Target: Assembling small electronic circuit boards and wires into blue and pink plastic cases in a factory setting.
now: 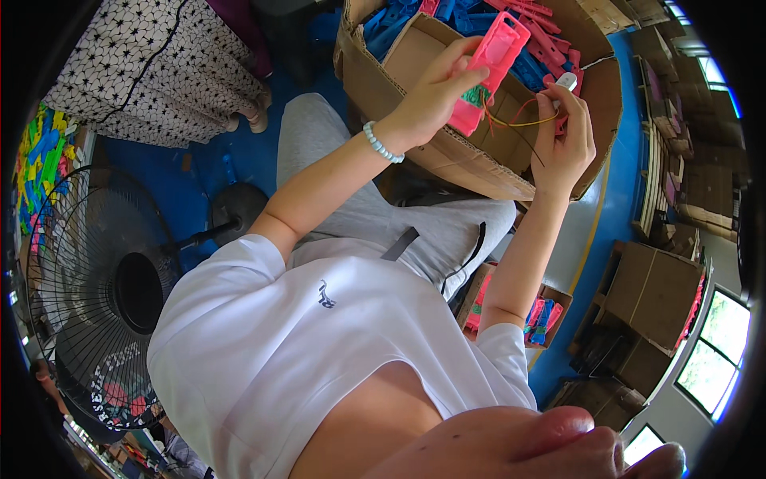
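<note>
My left hand (431,96) is closed on a pink plastic casing (499,46), holding it tilted above a large cardboard box. A small green circuit board (475,96) shows in the casing, beside my fingers. Thin red, yellow and dark wires (523,124) run from it toward my right hand (565,140). Between the fingertips of that hand is a small white part (566,81), whose exact kind I cannot make out. Behind the hands, the cardboard box (383,92) holds many blue plastic pieces (459,17) and pink plastic pieces (546,38).
A black standing fan (136,291) is close on my left. Beyond it is a person in a patterned skirt (159,64). A smaller carton (558,302) with pink and blue pieces sits by my right elbow. Stacked cardboard boxes (654,295) line the right side.
</note>
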### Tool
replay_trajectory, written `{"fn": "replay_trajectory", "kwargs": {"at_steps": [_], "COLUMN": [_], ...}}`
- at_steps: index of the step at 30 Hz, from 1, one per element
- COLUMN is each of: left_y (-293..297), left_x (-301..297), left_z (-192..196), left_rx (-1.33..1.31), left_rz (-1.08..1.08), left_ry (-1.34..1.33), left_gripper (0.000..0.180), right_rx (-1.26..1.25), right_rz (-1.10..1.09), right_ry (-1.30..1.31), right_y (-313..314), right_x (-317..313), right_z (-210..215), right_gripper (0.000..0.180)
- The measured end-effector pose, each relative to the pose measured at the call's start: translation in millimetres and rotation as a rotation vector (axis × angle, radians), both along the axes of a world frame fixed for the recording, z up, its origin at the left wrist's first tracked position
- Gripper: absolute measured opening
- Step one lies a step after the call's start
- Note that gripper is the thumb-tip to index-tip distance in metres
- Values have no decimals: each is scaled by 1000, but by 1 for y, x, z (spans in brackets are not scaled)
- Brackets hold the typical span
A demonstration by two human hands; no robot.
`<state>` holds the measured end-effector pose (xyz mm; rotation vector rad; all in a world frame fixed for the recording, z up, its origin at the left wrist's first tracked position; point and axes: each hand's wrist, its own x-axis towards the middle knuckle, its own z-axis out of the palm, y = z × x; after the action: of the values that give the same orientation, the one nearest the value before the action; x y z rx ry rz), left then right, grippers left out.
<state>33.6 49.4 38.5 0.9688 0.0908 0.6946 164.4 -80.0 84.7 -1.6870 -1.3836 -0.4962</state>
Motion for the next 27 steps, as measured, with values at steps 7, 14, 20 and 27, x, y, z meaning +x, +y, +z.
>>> {"fn": "replay_trajectory", "kwargs": {"at_steps": [7, 14, 20, 27], "left_y": [-22, -24, -26, -29], "left_x": [-28, -43, -47, -48], "left_z": [6, 14, 15, 12], "left_rx": [88, -21, -12, -34], "left_rz": [-169, -233, -202, -217], "left_ry": [58, 65, 60, 46], "left_gripper": [56, 59, 57, 54], "right_rx": [69, 31, 120, 150], "right_rz": [52, -1, -1, 101], "right_ry": [-40, -196, -28, 52], "right_y": [9, 6, 10, 11], "right_x": [-18, -17, -26, -35], "right_z": [17, 16, 13, 10], "right_gripper": [35, 16, 18, 20]}}
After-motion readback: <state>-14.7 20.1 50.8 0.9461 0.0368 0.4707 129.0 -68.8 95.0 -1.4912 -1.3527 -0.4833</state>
